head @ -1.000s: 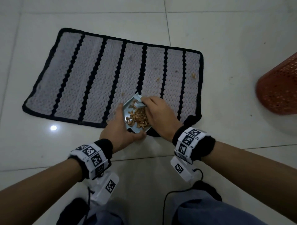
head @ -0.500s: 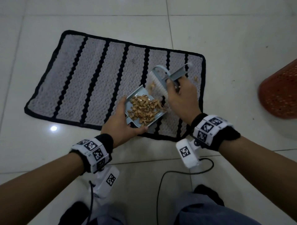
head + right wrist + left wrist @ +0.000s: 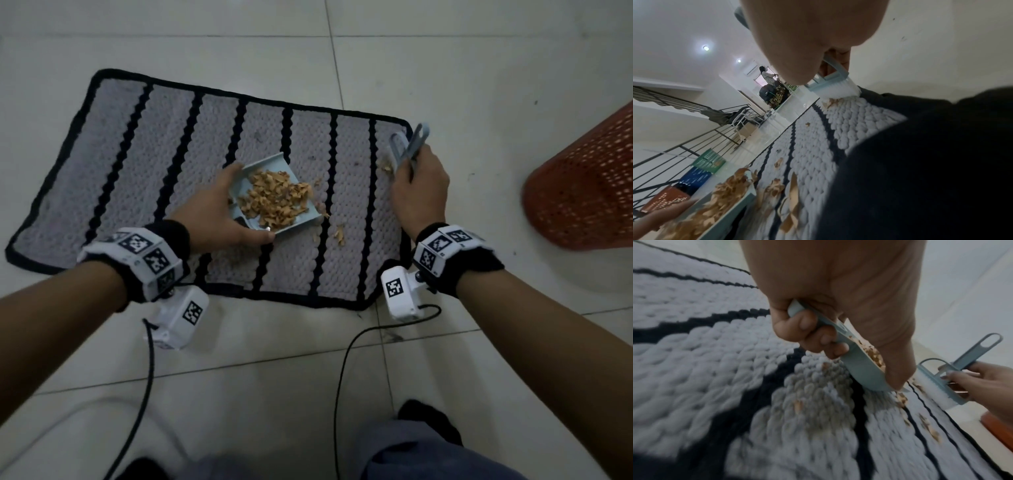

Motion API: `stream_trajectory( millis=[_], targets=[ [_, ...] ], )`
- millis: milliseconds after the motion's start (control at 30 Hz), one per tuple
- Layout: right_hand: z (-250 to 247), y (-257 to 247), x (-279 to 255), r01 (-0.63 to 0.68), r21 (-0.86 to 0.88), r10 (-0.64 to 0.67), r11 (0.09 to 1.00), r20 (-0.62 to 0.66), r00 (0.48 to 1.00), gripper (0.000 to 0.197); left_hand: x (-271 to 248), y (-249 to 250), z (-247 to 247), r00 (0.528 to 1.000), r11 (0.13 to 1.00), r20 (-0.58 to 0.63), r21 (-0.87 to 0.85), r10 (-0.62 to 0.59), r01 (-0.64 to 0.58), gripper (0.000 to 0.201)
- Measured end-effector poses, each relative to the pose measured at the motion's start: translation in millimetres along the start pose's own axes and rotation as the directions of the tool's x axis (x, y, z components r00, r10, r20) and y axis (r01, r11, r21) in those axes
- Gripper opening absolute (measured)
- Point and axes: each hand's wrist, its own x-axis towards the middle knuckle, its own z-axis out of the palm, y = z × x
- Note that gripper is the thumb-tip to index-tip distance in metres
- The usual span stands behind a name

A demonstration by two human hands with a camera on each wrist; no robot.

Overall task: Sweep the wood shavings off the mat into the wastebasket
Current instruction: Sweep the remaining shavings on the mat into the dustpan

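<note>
A grey mat (image 3: 144, 164) with black stripes lies on the tiled floor. My left hand (image 3: 212, 212) grips a pale blue dustpan (image 3: 291, 224) heaped with tan wood shavings (image 3: 274, 200), its open edge resting on the mat (image 3: 735, 386). A few loose shavings (image 3: 339, 233) lie just right of the pan, and a small clump (image 3: 386, 167) sits by the brush. My right hand (image 3: 419, 185) holds a pale blue hand brush (image 3: 399, 145) at the mat's far right corner, its white bristles (image 3: 838, 91) down on the mat (image 3: 818, 146). The orange mesh wastebasket (image 3: 589, 185) stands to the right.
White floor tiles (image 3: 274, 377) surround the mat. Black cables (image 3: 346, 359) trail from the wrist cameras toward my knees (image 3: 428, 455). The right wrist view shows a stair railing (image 3: 694, 146), coloured crates (image 3: 701, 168) and a person (image 3: 766, 74) far off.
My right hand carried the brush from over the dustpan out to the mat's far right corner. The left hand moved the dustpan further onto the mat, and a few shavings now lie beside it.
</note>
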Motion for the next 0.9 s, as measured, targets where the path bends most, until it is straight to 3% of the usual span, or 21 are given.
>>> stream_trajectory(
  millis=[167, 267, 500, 767, 833, 900],
  targets=[
    [11, -14, -7, 0.029, -0.047, -0.026, 0.998, 0.065, 0.998, 0.026, 16, -2, -15, 0.993, 0.980, 0.107, 0.197, -0.043, 0.021, 0.129],
    [24, -28, -18, 0.121, -0.051, -0.112, 0.991, 0.141, 0.984, 0.028, 22, -1, -18, 0.986, 0.971, 0.156, 0.239, -0.058, 0.019, 0.129],
    [52, -56, -56, 0.351, -0.008, -0.332, 0.936, 0.305, 0.893, 0.036, 24, -3, -17, 0.988, 0.961, 0.144, 0.275, -0.056, 0.015, 0.128],
    [52, -74, -77, 0.463, 0.103, -0.466, 0.880, 0.370, 0.804, 0.034, 13, -2, -4, 0.989, 0.984, 0.149, 0.178, -0.012, -0.015, 0.134],
    [48, -79, -82, 0.476, 0.125, -0.486, 0.871, 0.369, 0.792, 0.034, 11, -3, -2, 0.990, 0.986, 0.143, 0.167, -0.001, -0.023, 0.137],
    [41, -82, -80, 0.449, 0.149, -0.473, 0.881, 0.332, 0.816, 0.033, 9, -4, -1, 0.992, 0.983, 0.124, 0.180, -0.003, -0.020, 0.136]
  ],
)
